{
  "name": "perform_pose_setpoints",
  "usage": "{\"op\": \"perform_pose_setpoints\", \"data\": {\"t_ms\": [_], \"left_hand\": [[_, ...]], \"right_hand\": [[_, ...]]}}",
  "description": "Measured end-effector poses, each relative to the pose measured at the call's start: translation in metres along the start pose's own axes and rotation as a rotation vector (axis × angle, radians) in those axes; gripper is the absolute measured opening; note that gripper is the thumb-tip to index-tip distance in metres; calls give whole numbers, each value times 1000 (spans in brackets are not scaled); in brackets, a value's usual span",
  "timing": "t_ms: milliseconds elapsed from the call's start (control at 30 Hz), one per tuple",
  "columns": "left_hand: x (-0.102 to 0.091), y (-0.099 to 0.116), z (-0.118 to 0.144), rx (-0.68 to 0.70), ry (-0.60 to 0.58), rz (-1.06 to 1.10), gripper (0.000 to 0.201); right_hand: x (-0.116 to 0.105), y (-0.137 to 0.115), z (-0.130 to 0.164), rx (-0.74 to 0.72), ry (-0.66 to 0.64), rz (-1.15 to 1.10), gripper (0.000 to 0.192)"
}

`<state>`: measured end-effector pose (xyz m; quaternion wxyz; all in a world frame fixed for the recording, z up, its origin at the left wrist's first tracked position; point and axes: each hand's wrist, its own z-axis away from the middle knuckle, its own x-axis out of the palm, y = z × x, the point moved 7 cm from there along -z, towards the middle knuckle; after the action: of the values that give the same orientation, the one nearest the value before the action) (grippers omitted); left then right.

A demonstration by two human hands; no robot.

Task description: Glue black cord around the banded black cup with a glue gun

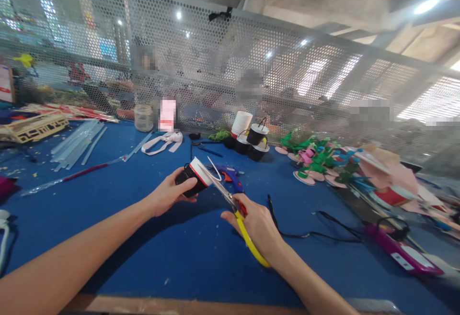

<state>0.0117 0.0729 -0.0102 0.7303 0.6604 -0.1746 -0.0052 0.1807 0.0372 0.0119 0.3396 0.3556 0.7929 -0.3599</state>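
My left hand (172, 192) is closed around a paper cup (190, 184), its side wrapped in black and its rim white with a red line below. The cup is tilted, its white end toward the right. In my right hand (257, 221) is a pair of scissors (247, 238) with yellow and red handles. Their blades lie at the cup's white rim, where a thin white curved strip (216, 169) sticks out. Whether the blades are open or closed on the rim is hard to tell. Just behind the scissors a blue glue gun (233, 177) lies on the table.
Several black-wrapped cups (257, 134) and a white cup stack (241, 123) stand at the back. Glue sticks (77, 145), white ribbon (163, 142) and a jar (143, 118) are left. Green and pink craft pieces (316, 159) and a purple power strip (404, 250) lie right. Perforated metal panels (201, 56) close off the back.
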Motion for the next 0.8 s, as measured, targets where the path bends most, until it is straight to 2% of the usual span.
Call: {"op": "perform_pose_setpoints", "data": {"t_ms": [167, 300, 433, 600, 800], "left_hand": [[1, 2, 0, -9, -39, 51, 49], [1, -4, 0, -115, -116, 148, 45], [-2, -5, -1, -127, -89, 130, 39], [1, -3, 2, -110, -73, 61, 45], [1, -3, 3, -100, -47, 22, 47]], "right_hand": [[-2, -1, 1, 18, 10, -14, 31], [-1, 1, 2, 18, -8, -22, 31], [2, 4, 1, 20, -53, -47, 34], [6, 6, 1, 35, -66, -95, 39], [5, 5, 1, 33, -50, -86, 31]]}}
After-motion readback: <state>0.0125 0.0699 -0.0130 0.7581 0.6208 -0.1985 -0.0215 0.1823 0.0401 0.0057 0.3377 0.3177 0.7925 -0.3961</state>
